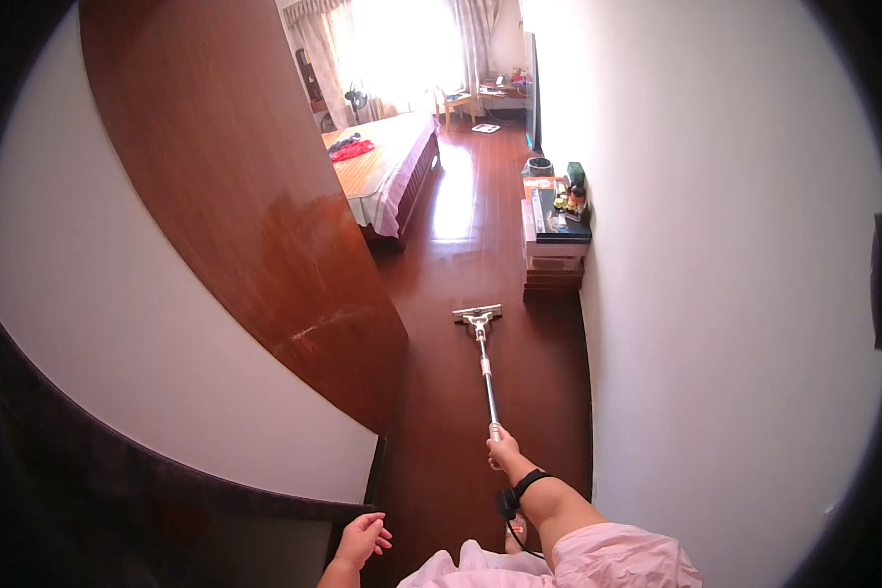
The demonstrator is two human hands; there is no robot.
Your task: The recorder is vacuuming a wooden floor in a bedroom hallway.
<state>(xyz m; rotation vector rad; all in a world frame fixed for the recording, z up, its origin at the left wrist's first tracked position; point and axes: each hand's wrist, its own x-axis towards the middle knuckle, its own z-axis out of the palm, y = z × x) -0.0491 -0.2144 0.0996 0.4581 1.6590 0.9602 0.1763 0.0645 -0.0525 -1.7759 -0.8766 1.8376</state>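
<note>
At the left, a tall panel of glossy reddish-brown wood (235, 176) runs along the left edge of the dark red-brown plank floor (441, 392). Beyond it, a bed with a tan mat, a pale pink cover and a dark slatted frame (372, 178) stands by the floor's far left corner, a crumpled bright-red cloth (353, 150) lying on its mat. Near the floor's lower left edge, the left hand (365, 537) is empty, its fingers loosely bent. A slim silver metal mop with a wide, flat head (487, 367) stretches away over the floor, its head resting about midway between the left and right edges. The right hand (503, 449) is closed around the near end of its pole, a black band (532, 480) circling the wrist. Farther right, a stack of boxes (556, 250) topped with small items stands at the floor's right edge, just beside the smooth white wall (715, 245).
</note>
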